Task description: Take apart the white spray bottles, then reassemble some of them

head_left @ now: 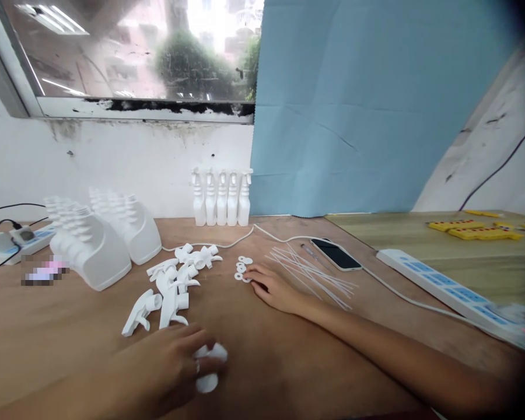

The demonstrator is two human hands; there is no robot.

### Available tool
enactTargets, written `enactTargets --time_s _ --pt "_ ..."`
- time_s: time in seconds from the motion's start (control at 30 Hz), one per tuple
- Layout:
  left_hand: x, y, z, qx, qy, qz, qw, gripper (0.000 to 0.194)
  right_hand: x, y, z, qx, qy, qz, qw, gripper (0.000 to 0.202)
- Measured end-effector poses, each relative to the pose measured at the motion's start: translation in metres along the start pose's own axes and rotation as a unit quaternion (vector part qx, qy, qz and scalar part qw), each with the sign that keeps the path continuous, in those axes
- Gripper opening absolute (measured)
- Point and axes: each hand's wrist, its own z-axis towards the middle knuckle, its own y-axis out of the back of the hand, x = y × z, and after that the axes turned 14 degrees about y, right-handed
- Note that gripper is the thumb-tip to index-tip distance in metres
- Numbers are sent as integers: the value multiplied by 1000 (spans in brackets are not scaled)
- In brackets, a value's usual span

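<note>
Low in the view, my left hand is closed around a white spray trigger head, partly covered by my fingers and blurred. Farther up the table, my right hand has its fingertips pinched at the near edge of a small group of flat white ring washers. Several more trigger heads lie in a loose pile beyond my left hand. Thin white tubes lie crossed over one another just right of my right hand.
White bottles lie stacked in two rows at left. Assembled spray bottles stand against the wall. A phone, a pen and a power strip lie at right. A white cable crosses the table.
</note>
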Motion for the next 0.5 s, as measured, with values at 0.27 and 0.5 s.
enactTargets --time_s 0.27,0.5 --pt "4 -32 72 -142 52 -144 978 33 -16 -4 -3 -35 -42 -27 998 29" --pt "20 -42 79 -191 139 -264 935 30 -13 0 -4 -76 -115 -10 990 18"
